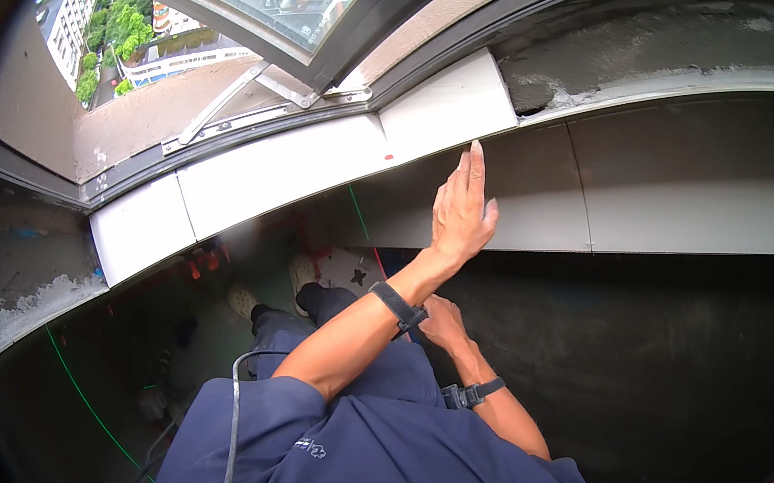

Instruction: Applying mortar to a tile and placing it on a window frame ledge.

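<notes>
My left hand (pixel 465 208) is stretched out with its fingers straight and nearly together. Its fingertips reach the front edge of a white sill tile (pixel 450 106), and the palm lies over the grey tile facing (pixel 527 186) below. Lower down, behind my left forearm, is my right hand (pixel 443 322); its fingers are mostly hidden, so I cannot make out what they hold, if anything. Left of the first tile runs a long white sill tile (pixel 271 166), with a small red piece (pixel 389 157) near the joint.
An open window sash (pixel 241 10) with a metal stay arm (pixel 223 101) leans over the sill. Bare rough mortar (pixel 666 59) shows at the right, more at the far left. Green and red laser lines cross the dark area below. A grey cable (pixel 233 424) hangs by my left sleeve.
</notes>
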`<move>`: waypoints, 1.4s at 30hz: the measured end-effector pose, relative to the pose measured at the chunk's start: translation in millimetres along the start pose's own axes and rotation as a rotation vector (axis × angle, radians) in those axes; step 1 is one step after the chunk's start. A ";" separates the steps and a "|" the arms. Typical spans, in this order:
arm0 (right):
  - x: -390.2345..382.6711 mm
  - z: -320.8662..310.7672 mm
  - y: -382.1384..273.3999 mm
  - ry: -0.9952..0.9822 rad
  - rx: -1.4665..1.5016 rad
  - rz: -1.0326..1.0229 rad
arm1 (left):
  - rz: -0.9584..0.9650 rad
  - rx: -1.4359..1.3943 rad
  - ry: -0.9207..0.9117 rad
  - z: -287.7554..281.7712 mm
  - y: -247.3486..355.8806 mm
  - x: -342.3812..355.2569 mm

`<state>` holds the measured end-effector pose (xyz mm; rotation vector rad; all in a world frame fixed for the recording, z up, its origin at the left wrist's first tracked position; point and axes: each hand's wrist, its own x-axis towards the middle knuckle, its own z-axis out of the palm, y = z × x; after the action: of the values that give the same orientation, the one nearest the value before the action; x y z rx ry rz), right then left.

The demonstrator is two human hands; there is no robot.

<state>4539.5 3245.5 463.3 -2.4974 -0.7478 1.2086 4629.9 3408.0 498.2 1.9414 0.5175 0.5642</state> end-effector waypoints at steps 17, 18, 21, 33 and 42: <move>-2.5 6.4 2.6 0.027 -0.022 -0.078 | 0.160 -0.040 -0.029 -31.0 16.2 15.8; -1.9 7.7 3.6 0.037 -0.021 -0.086 | 0.169 -0.038 -0.045 -32.5 17.5 18.0; -0.6 6.8 2.7 -0.001 -0.027 -0.044 | 0.151 -0.082 -0.074 -34.7 21.0 22.7; 15.1 19.4 20.1 0.040 0.055 -0.095 | 0.149 -0.170 -0.173 -35.4 9.3 20.8; 43.4 50.3 76.0 0.064 0.202 -0.191 | 0.052 0.029 -0.187 -32.1 -35.6 -15.8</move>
<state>4547.8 3207.1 370.3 -2.2350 -0.7856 1.0753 4594.4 3435.9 475.7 2.0161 0.3596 0.4049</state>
